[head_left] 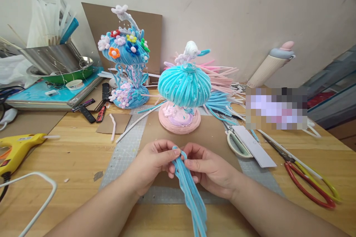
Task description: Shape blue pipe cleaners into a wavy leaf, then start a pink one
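Note:
A bundle of blue pipe cleaners hangs down toward me from between my hands. My left hand pinches its top end between thumb and fingers. On the other side, my right hand grips the same bundle, its thumb and forefinger at a bent strand near the top. Just beyond my hands stands a turquoise pipe-cleaner dome topped with a white and pink piece. Below the dome is a round pink base. Part of the bundle is covered by my fingers.
A flower-covered blue pipe-cleaner piece stands at back left. Loose pipe cleaners lie behind the dome. White-handled scissors and red-and-yellow-handled scissors lie right; a yellow glue gun lies left. A cutting mat lies under cardboard.

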{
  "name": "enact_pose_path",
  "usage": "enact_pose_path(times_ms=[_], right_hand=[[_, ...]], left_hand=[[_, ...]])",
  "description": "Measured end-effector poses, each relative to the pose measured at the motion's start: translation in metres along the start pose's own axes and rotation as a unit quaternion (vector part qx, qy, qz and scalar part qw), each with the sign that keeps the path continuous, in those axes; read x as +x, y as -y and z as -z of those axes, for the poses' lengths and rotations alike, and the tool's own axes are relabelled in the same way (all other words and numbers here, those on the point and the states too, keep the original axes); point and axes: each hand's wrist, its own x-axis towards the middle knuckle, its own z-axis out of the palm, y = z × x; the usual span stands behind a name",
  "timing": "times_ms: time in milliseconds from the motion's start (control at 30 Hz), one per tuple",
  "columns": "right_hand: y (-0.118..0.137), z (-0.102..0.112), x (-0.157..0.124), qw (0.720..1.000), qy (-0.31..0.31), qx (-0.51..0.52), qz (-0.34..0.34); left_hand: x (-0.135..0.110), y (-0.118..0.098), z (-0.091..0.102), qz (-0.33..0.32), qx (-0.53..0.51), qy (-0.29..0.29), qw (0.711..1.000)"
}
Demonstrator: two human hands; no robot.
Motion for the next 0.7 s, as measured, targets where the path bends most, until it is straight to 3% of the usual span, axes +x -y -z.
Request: enact_pose_path(times_ms=[500, 700], right_hand=[[-0.0018, 0.0018, 0.0008, 0.999, -0.024, -0.032, 0.013], [0.0019, -0.0004, 0.0014, 0.998, -0.056, 0.003, -0.037]], left_hand=[[0.0013, 0.0019, -0.0004, 0.005, -0.002, 0.000, 1.000], [0.0015, 0.0010, 0.0004, -0.029, -0.018, -0.031, 0.999]])
